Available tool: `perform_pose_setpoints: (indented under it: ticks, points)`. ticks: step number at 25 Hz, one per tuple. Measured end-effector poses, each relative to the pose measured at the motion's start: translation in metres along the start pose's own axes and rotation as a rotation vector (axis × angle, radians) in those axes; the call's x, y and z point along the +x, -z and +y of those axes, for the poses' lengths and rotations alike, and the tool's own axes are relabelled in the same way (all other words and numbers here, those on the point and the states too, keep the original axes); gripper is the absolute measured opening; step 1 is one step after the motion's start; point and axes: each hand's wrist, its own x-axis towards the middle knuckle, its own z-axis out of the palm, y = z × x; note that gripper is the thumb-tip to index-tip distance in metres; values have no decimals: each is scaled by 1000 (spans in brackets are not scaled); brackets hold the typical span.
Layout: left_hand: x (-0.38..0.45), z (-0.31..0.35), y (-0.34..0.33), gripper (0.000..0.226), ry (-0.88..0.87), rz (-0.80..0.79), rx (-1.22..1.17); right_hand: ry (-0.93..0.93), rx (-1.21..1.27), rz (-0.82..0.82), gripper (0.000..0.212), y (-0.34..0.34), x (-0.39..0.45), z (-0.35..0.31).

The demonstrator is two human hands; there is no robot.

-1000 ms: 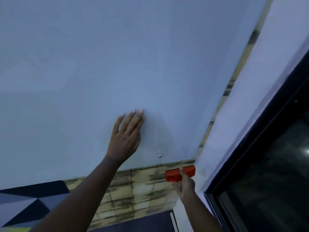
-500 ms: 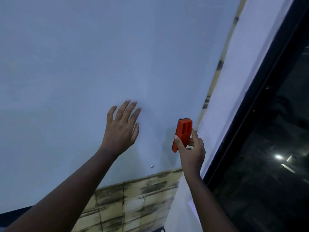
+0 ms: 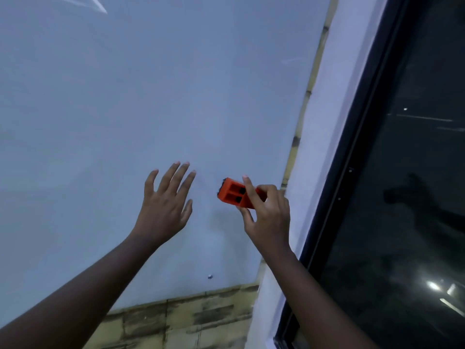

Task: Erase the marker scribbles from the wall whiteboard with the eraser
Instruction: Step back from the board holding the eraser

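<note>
2 bare arms reach up from the bottom edge toward the wall whiteboard (image 3: 125, 96), a wide pale grey-blue sheet that fills most of the view and looks nearly clean (only a faint white streak (image 3: 88, 3) shows at its top left, and I cannot tell whether that is marker or glare). Right of the board runs a white wall strip, then a dark window (image 3: 415, 197) with a black frame, its glass showing small bright lights. Below and along the right edge of the board, a band of tan, stained brick-pattern wall (image 3: 188, 321) is exposed.

The left hand (image 3: 163, 210) is spread wide against or just in front of the board, fingers straight and apart, its grip released and holding nothing. The right hand (image 3: 269, 217) is just beside it, near the board's right edge; its grip grasps the eraser (image 3: 232, 195), with the index finger laid over the top, the other fingers curled over its right end and the thumb underneath. That eraser is an orange block with 2 dark recesses in its back, tilted, its dark felt edge turned toward the board. Whether the felt touches the surface cannot be told.

1 small metal screw head (image 3: 210, 276) sits low on the board, well below both hands.
</note>
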Motion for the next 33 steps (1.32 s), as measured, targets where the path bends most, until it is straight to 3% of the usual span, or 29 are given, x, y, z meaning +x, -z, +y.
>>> perform_pose_setpoints:
  ticks: [9,17,23,33]
  points:
    - [55,32,121,69,34,-26,199,238,-50,113,69,108,63,43]
    - [57,39,231,61,-133,65,351,352,-47,175,73,160,100,30]
    - [59,8,291,63,-86,84,480,320,41,238,69,178,126,-6]
    - [63,-86,306,64,-40,159,503,279,18,365,76,177,201,-64]
